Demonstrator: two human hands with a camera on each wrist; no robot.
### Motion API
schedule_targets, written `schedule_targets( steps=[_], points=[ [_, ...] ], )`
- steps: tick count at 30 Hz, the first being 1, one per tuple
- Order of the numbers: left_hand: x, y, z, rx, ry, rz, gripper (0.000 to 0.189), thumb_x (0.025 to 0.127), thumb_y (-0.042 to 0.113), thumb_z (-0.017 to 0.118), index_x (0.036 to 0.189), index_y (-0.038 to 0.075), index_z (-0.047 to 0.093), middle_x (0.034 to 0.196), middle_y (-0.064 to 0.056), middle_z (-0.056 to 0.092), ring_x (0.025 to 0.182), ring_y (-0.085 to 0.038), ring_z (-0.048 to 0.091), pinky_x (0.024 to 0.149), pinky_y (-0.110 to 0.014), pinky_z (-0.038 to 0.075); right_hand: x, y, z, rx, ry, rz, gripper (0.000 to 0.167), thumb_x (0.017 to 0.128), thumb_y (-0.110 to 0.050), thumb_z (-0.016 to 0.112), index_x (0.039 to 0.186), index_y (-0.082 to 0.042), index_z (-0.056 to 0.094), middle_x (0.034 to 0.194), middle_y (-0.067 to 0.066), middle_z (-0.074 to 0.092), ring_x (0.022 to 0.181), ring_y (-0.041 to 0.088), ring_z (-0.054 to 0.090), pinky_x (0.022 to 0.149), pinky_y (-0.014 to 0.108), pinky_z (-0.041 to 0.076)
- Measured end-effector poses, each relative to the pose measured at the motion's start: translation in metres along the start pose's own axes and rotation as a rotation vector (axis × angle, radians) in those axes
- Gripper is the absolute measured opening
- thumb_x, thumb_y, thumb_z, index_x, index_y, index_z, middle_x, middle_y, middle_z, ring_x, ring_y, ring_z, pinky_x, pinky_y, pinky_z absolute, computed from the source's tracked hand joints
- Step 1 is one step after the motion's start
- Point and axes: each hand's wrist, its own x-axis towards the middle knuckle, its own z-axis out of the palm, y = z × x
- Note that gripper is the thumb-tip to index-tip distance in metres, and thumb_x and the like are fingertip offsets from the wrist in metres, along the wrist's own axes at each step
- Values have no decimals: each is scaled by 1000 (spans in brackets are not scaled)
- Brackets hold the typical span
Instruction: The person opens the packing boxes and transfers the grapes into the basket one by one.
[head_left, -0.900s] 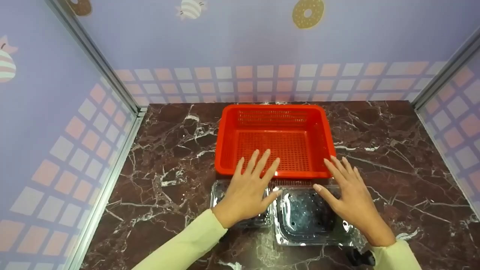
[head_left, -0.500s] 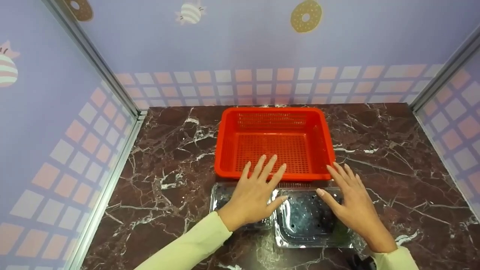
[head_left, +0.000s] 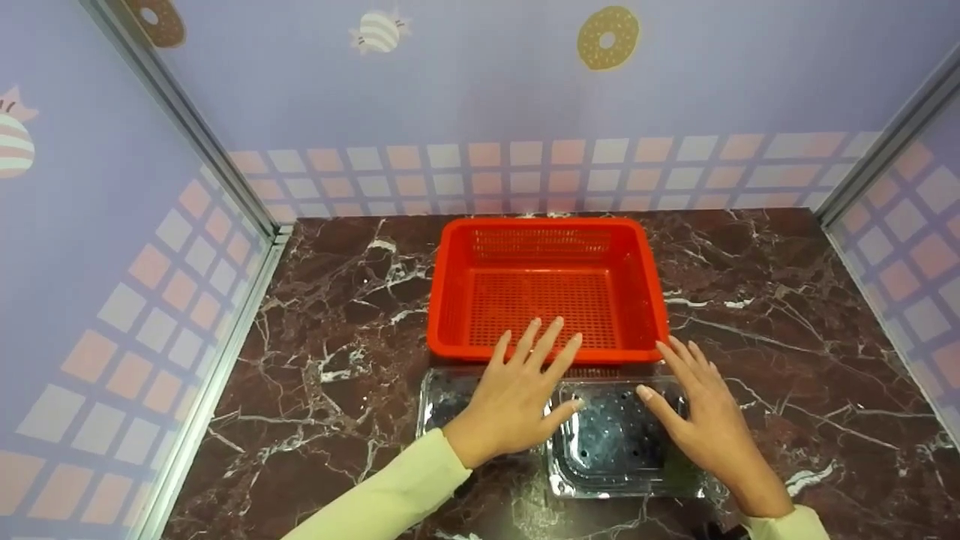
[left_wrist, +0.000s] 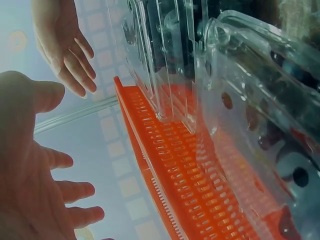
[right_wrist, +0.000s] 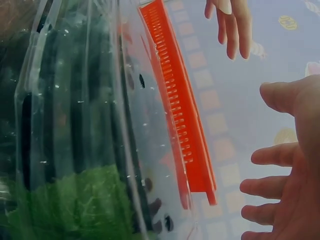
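Note:
Two clear plastic boxes with lids lie side by side in front of a red slotted basket. My left hand (head_left: 517,397) is spread, palm down, above the left box (head_left: 435,405) and hides much of it. Above the right edge of the right box (head_left: 611,427) is my right hand (head_left: 701,420), fingers extended. Neither hand holds anything; both wrist views show them apart from the boxes. Dark contents show through the plastic, and a green leaf (right_wrist: 75,205) is visible in the right wrist view. The red basket (head_left: 547,354) has nothing visible inside.
The boxes and basket stand on a dark red marbled tabletop (head_left: 337,322). Patterned panels enclose it at the back (head_left: 480,90) and both sides, with metal strips at the corners. A small dark object (head_left: 712,530) is partly visible beside the right sleeve.
My left hand has drifted slightly right, and my right hand has come a little nearer to me. The whole head view has shifted slightly. Boxes and basket stay in place.

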Motion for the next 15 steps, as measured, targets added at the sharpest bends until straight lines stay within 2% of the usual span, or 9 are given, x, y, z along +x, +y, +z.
schedule_targets(
  steps=[7, 15],
  points=[
    [1, 5, 3, -6, 1, 23, 81, 94, 64, 36, 157, 28, 0, 164, -4, 9, 151, -29, 12, 117, -58, 21, -6, 7, 2, 33, 23, 10, 66, 91, -41, 63, 147, -14, 42, 155, 18, 33, 146, 42, 21, 113, 68, 16],
    [2, 8, 6, -22, -14, 34, 82, 94, 66, 33, 157, 26, 0, 164, -3, 7, 151, -29, 13, 118, -57, 21, -11, 13, 5, 74, 32, 42, 65, 92, -40, 63, 148, -16, 41, 155, 17, 33, 146, 42, 20, 106, 74, 19]
  ],
)
